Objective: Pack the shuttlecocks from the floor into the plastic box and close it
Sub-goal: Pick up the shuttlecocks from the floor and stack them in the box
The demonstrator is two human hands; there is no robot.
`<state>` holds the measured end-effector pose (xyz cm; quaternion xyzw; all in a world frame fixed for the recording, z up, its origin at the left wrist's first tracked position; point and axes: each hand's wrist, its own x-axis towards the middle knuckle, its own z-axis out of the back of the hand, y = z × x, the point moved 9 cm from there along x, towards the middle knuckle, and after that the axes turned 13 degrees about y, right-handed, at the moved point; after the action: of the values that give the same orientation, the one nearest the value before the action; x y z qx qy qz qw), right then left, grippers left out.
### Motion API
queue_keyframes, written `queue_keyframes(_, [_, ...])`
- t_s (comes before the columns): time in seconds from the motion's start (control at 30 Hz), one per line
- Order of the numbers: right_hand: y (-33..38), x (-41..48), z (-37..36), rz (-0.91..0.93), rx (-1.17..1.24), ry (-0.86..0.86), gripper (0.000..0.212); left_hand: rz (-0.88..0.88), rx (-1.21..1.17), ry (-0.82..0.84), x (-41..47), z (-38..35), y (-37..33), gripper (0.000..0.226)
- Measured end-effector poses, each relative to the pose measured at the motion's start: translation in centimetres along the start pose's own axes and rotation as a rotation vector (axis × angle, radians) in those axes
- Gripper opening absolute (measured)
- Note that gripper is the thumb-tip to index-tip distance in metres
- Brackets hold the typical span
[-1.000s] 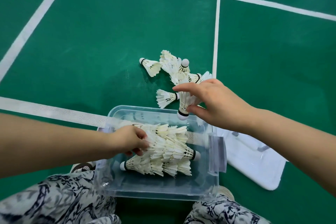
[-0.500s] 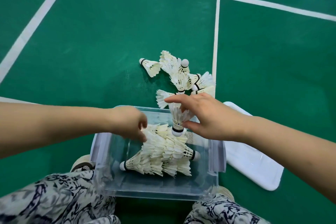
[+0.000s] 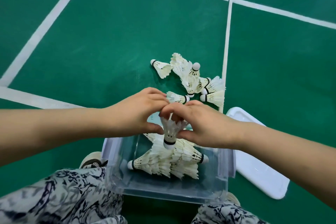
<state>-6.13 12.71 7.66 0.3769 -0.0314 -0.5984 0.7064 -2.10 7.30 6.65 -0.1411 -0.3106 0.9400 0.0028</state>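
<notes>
Over the far edge of the clear plastic box, both my hands meet around one white feather shuttlecock that points cork down. My right hand pinches its feathers between thumb and fingers. My left hand curls round it from the other side, thumb against the skirt. Several shuttlecocks lie stacked inside the box. Several more lie in a loose pile on the green floor just beyond my hands. The box's far wall is hidden by my hands.
The white lid lies flat on the floor to the right of the box. My patterned trouser legs and a shoe flank the box at the bottom. White court lines cross the green floor.
My left hand rose out of the box and came right to meet the shuttlecock. My right hand carried that shuttlecock nearer, over the box's far edge.
</notes>
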Motion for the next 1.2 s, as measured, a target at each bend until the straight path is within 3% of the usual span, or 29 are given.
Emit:
queue_keyframes(0.17, [-0.7, -0.3, 1.7, -0.026, 0.148, -0.214, 0.057, -0.052, 0.182, -0.080, -1.3, 1.2, 0.0, 0.028])
queue_keyframes(0.27, [-2.7, -1.1, 2.9, -0.125, 0.219, -0.343, 0.059, 0.123, 0.318, -0.095, -2.0, 1.7, 1.0, 0.021])
queue_keyframes(0.37, [-3.6, -1.3, 2.5, -0.159, 0.261, -0.342, 0.054, 0.427, 0.342, 0.095, -2.5, -0.5, 3.5, 0.015])
queue_keyframes(0.5, [-3.4, -1.7, 1.3, -0.138, 0.270, -0.275, 0.047, 0.509, 0.329, 0.269, -2.0, -4.1, 4.0, 0.014])
queue_keyframes(0.6, [-3.7, -2.2, 1.0, -0.143, 0.268, -0.264, 0.043, 0.567, 0.192, 0.352, -1.8, -6.3, 5.0, 0.014])
queue_keyframes(0.73, [-4.4, -2.8, 0.8, -0.148, 0.282, -0.278, 0.041, 0.604, -0.029, 0.340, -1.3, -7.4, 5.5, 0.022])
queue_keyframes(0.97, [-5.9, -3.9, 0.5, -0.183, 0.318, -0.300, 0.041, 0.984, -1.080, 0.167, -3.7, -13.4, 6.6, 0.024])
queue_keyframes(1.07, [-6.5, -4.3, 0.3, -0.207, 0.338, -0.296, 0.039, 1.031, -1.205, 0.179, -3.9, -14.7, 6.3, 0.023])
queue_keyframes(1.2, [-7.3, -4.3, -0.3, -0.231, 0.344, -0.272, 0.037, 1.089, -1.189, 0.233, -4.5, -15.5, 6.7, 0.007])
